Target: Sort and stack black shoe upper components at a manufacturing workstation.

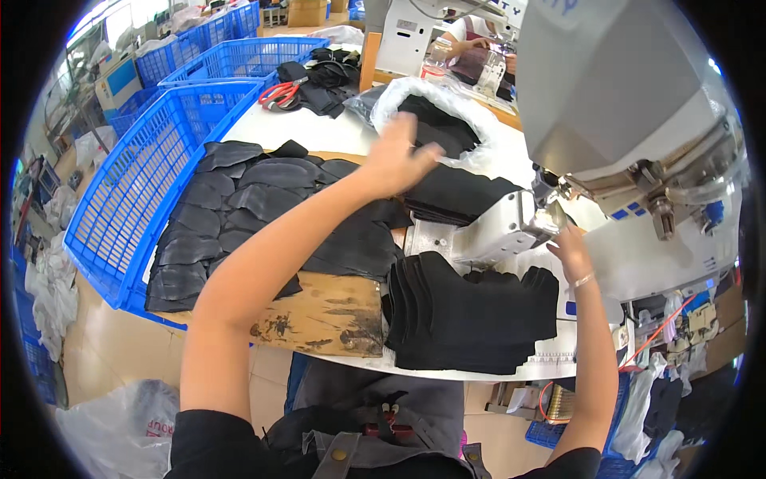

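My left hand is held over the table with its fingers spread, holding nothing. It is over the near edge of a clear plastic bag with black pieces inside, beside a stack of black fabric pieces. My right hand is at the end of the sewing machine's white metal arm, just below the needle area. Its fingertips are partly hidden there, and I cannot make out anything in them. Nearer to me lies a neat stack of black cut fabric pieces.
Overlapping dark padded pieces cover a worn wooden board on the left. Blue crates stand beyond them. Red-handled scissors lie at the back. The grey sewing machine head overhangs the right side. Another person sits beyond the machine.
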`<act>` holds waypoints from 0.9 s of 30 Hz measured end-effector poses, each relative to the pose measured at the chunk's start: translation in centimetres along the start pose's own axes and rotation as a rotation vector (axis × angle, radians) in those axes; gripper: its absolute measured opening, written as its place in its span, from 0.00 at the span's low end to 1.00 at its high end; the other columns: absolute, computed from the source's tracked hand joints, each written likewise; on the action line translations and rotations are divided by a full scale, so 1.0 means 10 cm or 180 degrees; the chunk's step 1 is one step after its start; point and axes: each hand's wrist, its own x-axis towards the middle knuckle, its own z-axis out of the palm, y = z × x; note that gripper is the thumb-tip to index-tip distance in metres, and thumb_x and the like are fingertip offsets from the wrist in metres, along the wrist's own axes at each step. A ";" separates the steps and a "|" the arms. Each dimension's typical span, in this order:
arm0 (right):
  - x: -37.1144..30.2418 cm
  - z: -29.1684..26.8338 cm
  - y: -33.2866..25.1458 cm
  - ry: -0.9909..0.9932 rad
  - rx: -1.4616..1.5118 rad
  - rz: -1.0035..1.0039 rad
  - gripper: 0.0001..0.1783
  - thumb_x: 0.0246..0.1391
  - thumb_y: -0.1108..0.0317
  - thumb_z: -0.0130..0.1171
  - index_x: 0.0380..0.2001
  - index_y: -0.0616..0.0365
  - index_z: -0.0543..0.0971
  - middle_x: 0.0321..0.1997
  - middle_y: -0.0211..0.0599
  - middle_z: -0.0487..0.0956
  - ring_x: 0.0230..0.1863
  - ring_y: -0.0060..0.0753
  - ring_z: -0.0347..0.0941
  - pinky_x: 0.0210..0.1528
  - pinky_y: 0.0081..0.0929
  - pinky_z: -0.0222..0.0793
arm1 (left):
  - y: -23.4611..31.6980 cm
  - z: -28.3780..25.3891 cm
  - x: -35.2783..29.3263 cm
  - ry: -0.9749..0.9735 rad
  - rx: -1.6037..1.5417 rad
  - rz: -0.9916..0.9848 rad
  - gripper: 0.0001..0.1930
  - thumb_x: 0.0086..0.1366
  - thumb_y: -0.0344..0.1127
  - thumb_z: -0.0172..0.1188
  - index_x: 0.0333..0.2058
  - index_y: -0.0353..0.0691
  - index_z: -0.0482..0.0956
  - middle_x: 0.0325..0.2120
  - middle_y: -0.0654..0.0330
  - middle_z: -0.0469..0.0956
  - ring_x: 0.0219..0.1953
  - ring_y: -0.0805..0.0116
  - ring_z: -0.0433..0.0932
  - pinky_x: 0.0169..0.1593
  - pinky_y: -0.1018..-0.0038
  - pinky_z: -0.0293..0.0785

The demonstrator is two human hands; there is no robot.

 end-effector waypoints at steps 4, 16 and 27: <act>0.48 0.09 0.36 -0.0774 -0.0913 -0.1256 0.22 0.63 0.59 0.44 0.56 0.59 0.67 0.51 0.35 0.76 0.54 0.30 0.69 0.57 0.31 0.63 | -0.32 0.13 0.12 -0.0168 -0.1715 -0.2193 0.49 0.54 0.57 0.57 0.63 0.30 0.44 0.63 0.36 0.48 0.65 0.42 0.50 0.65 0.60 0.52; 0.52 -0.09 0.71 0.0608 -0.0715 -0.1160 0.23 0.63 0.60 0.46 0.56 0.62 0.68 0.54 0.37 0.73 0.53 0.32 0.69 0.58 0.26 0.60 | -0.02 -0.33 0.05 -0.0975 0.0036 0.0085 0.16 0.56 0.41 0.60 0.41 0.40 0.80 0.42 0.51 0.79 0.46 0.57 0.77 0.51 0.70 0.71; -1.15 0.15 -0.04 0.0763 -0.0598 -0.1506 0.16 0.57 0.75 0.47 0.48 0.64 0.73 0.46 0.42 0.76 0.46 0.31 0.73 0.51 0.27 0.65 | -0.15 -1.68 -0.89 -0.2184 0.0787 -0.0531 0.06 0.50 0.31 0.66 0.27 0.36 0.81 0.26 0.54 0.81 0.31 0.62 0.81 0.36 0.69 0.75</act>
